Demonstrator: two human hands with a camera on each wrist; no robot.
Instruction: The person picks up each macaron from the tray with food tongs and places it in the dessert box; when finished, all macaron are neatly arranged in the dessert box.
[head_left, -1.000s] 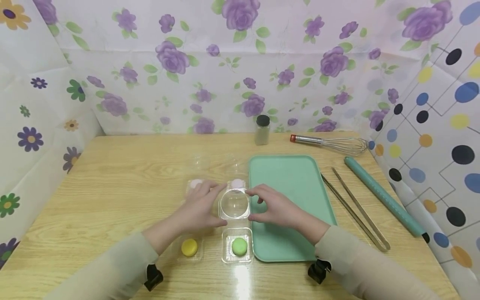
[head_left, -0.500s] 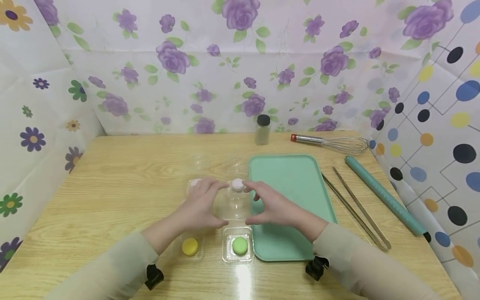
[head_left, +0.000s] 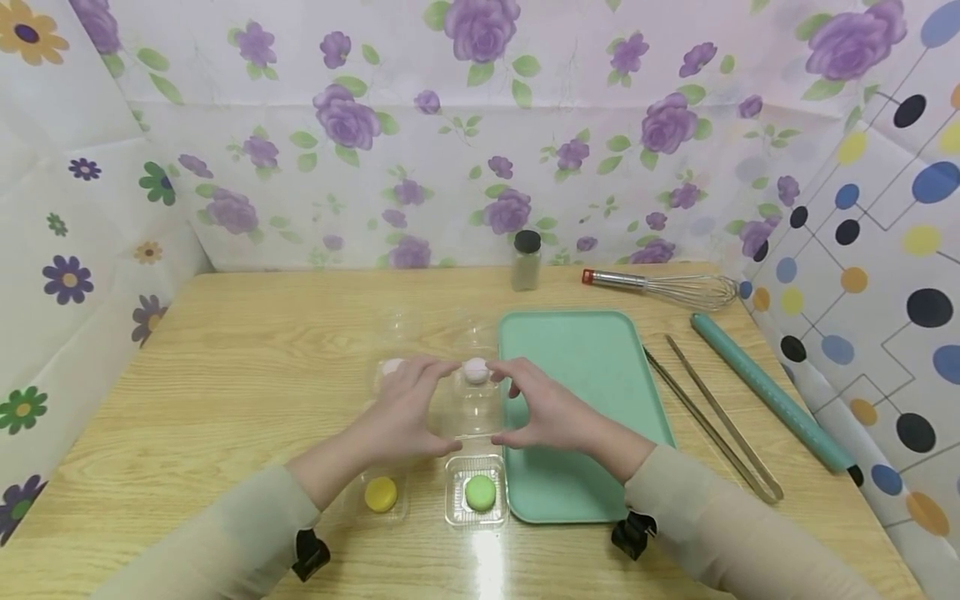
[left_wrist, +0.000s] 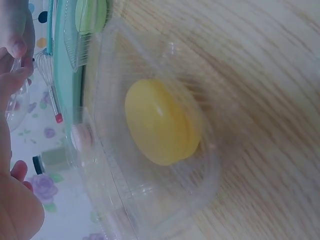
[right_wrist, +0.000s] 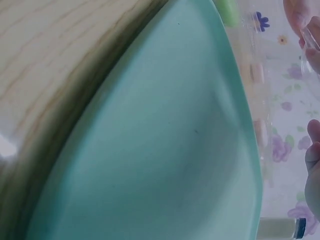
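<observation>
My left hand and right hand hold a clear plastic lid between them, by its left and right sides. In the left wrist view, a thumb and fingers pinch the edge of this lid. The lid stands just behind a clear ribbed box with a green macaron in it; whether they are joined cannot be made out. A yellow macaron sits in another clear box below my left hand. Beyond the lid is a pale pink macaron; a second pink macaron is partly hidden by my left hand.
A green tray lies under my right forearm. To its right are metal tongs and a teal rolling pin. A whisk and a black-capped jar stand or lie at the back, near the flowered wall covering.
The lid has tilted, so its round dome shows less plainly and the pink macaron beyond it shows more. Both hands have shifted only slightly and keep hold of the lid.
</observation>
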